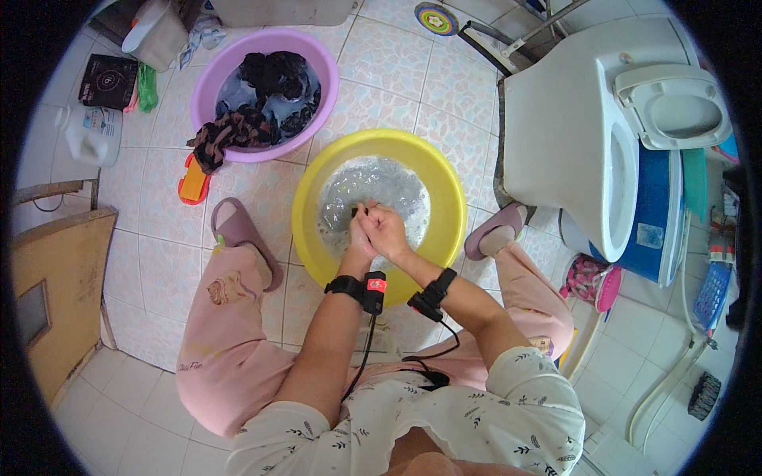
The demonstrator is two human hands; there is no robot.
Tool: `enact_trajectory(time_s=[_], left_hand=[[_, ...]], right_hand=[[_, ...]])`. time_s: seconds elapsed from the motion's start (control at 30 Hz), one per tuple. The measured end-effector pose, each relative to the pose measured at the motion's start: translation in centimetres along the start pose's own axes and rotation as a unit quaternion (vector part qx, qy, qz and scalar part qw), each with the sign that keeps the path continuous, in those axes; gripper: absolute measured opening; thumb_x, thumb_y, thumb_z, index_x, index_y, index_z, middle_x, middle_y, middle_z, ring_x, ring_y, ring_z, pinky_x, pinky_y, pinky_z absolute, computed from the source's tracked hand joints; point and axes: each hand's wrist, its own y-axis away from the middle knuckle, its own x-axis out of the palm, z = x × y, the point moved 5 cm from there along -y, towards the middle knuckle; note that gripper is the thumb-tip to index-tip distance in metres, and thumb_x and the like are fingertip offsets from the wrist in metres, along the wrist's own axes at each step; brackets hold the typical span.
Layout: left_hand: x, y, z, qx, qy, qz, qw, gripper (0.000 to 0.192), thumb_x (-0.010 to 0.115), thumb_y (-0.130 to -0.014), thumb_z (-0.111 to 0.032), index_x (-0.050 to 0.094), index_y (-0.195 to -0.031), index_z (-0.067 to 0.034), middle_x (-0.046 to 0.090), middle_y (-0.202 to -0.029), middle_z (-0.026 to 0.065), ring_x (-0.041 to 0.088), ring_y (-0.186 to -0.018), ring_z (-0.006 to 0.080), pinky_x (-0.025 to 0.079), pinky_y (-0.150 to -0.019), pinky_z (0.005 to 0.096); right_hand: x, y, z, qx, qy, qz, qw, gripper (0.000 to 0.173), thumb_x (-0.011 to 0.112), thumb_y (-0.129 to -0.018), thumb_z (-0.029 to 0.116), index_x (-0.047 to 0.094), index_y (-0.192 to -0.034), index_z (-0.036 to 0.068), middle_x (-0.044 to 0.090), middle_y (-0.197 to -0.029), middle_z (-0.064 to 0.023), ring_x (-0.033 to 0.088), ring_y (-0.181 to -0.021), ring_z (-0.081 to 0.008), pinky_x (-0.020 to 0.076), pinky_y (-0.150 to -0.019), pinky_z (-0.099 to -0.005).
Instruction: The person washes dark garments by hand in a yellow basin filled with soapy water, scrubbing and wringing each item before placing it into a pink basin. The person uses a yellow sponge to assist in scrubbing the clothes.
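A yellow plastic basin (pixel 455 220) with greyish soapy water (pixel 381 178) stands on the floor before me. My left hand (pixel 361 235) and my right hand (pixel 385 231) are pressed together over the water, the right one fisted against the left. A small dark piece, apparently wet cloth (pixel 355 211), pokes out at the fingertips; the rest of it is hidden by the hands. Foam rings the water's edge. Each wrist carries a black strap with a small cabled device, the left device (pixel 374 291) bearing a red label.
At upper left, a purple basin (pixel 199 89) holds dark wet clothes (pixel 274 77), one draped over its rim near an orange-and-red brush (pixel 193 181). A white toilet (pixel 553 119) stands right. A white jug (pixel 95 134), a wooden door (pixel 65 291) and a pink bucket (pixel 586 279) flank me.
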Motion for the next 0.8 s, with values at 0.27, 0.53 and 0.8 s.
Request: enact_trajectory(time_s=[0.27, 0.53, 0.8], left_hand=[[-3.7, 1.4, -1.3, 0.056, -0.269, -0.317, 0.908, 0.028, 0.046, -0.090, 0.006, 0.050, -0.118, 0.002, 0.055, -0.119, 0.0112, 0.057, -0.106, 0.0299, 0.052, -0.087, 0.0385], [-5.4, 3.9, -2.8, -0.013, -0.178, -0.465, 0.867, 0.057, 0.048, -0.090, -0.059, 0.053, -0.122, -0.012, 0.054, -0.117, 0.0093, 0.053, -0.109, 0.0287, 0.042, -0.093, 0.0577], [-3.9, 1.2, -1.5, -0.034, -0.022, -0.038, 0.998, 0.034, 0.040, -0.101, -0.031, 0.060, -0.109, -0.005, 0.062, -0.111, 0.0092, 0.059, -0.103, 0.0243, 0.047, -0.092, 0.0419]], right_hand=[[-3.4, -6.9, -6.3, 0.041, 0.237, -0.001, 0.971, 0.020, 0.066, -0.081, 0.021, 0.064, -0.095, 0.008, 0.058, -0.099, -0.0192, 0.057, -0.094, -0.0360, 0.0466, -0.077, -0.0429], [1.5, -0.6, -7.5, 0.140, 0.320, 0.074, 0.934, 0.043, 0.067, -0.072, 0.033, 0.064, -0.110, 0.015, 0.045, -0.131, -0.0222, 0.044, -0.114, -0.0431, 0.0390, -0.095, -0.0516], [2.7, -0.4, -2.5, 0.124, 0.092, 0.040, 0.987, 0.029, 0.059, -0.088, 0.032, 0.068, -0.073, 0.009, 0.064, -0.082, -0.0135, 0.059, -0.085, -0.0347, 0.0461, -0.080, -0.0444]])
